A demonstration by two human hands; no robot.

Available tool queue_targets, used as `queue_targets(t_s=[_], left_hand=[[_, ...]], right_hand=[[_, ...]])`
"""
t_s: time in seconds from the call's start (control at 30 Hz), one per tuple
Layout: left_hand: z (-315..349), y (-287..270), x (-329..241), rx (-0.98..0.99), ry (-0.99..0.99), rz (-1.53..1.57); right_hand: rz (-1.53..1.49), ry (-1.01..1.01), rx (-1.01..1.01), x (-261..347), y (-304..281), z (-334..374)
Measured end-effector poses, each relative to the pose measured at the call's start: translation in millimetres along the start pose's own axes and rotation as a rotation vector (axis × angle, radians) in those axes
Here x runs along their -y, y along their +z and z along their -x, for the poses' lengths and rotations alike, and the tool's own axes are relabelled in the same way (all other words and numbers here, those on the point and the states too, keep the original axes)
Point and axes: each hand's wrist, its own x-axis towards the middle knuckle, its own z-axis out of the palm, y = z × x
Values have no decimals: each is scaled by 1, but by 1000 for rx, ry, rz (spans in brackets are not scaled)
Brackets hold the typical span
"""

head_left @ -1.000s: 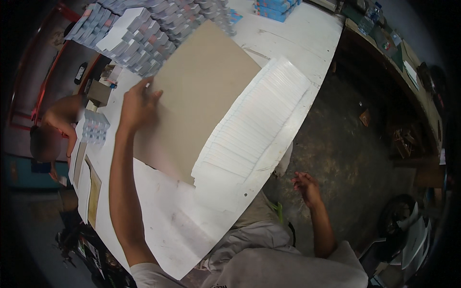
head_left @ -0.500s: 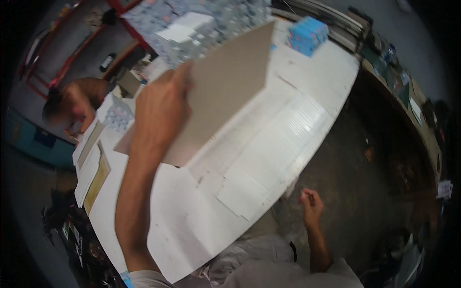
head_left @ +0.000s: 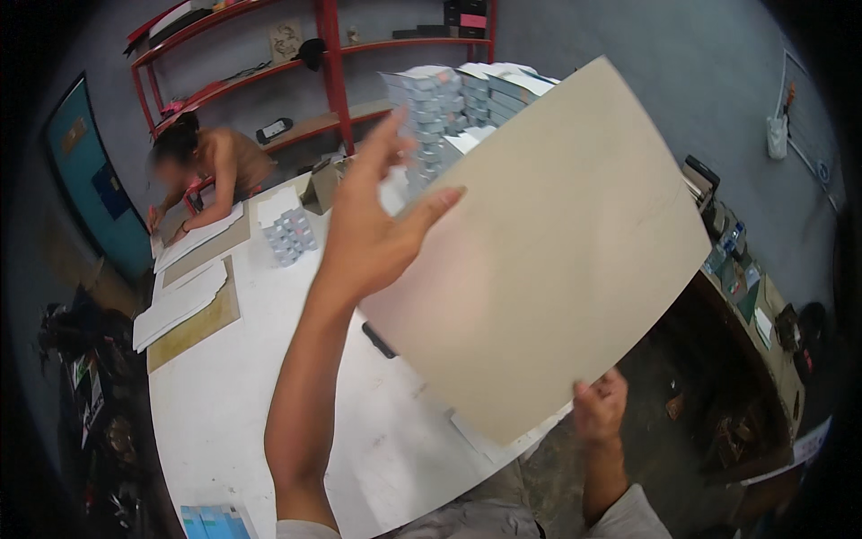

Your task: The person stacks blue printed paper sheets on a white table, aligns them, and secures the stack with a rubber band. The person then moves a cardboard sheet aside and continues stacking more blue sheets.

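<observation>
A large, stiff greyish-beige cardboard sheet (head_left: 557, 251) is tilted above the table, covering much of its right side. My right hand (head_left: 602, 409) grips its near lower edge, with the thumb on the face and the fingers partly hidden behind. At the sheet's left edge, my left hand (head_left: 377, 216) is open with fingers spread; its thumb reaches over the board's face without a visible grip. A small black object (head_left: 379, 340) lies on the white table (head_left: 242, 422), partly covered by the sheet's lower left edge.
Several tall stacks of pale blue-grey printed pieces (head_left: 435, 112) stand behind the sheet. A smaller stack (head_left: 289, 235) sits farther left. Another person (head_left: 220, 166) leans over white sheets at the far left. Blue packets (head_left: 215, 523) lie at the near left edge. Red shelving (head_left: 332, 81) lines the wall.
My right hand has come up from beside the table and taken the sheet's near edge. My left hand has opened from its grip. The sheet now faces me more, and the view has shifted.
</observation>
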Motion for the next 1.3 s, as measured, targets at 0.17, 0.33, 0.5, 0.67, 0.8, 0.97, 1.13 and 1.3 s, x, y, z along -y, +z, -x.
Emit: queue_targets(t_s=[0.17, 0.33, 0.5, 0.67, 0.8, 0.97, 1.13, 1.3], left_hand=[[88, -75, 17, -410, -34, 0], [250, -120, 51, -322, -388, -367], [425, -88, 86, -353, -781, -239], [450, -81, 74, -367, -768, -276], [428, -76, 76, -376, -768, -266], [442, -84, 71, -393, -767, -399], [442, -75, 71, -335, -808, -391], [432, -79, 63, -204, -760, -546]], right_hand=[[-104, -97, 78, 39, 30, -160], [-113, -96, 81, 78, 120, -368], [17, 71, -67, 59, 169, -488], [93, 178, -199, 25, 179, -495], [215, 180, -251, 45, 171, -481], [485, -193, -262, 21, 185, -351], [524, -1218, 350, -12, 132, -92], [677, -1246, 676, -37, 123, 17]])
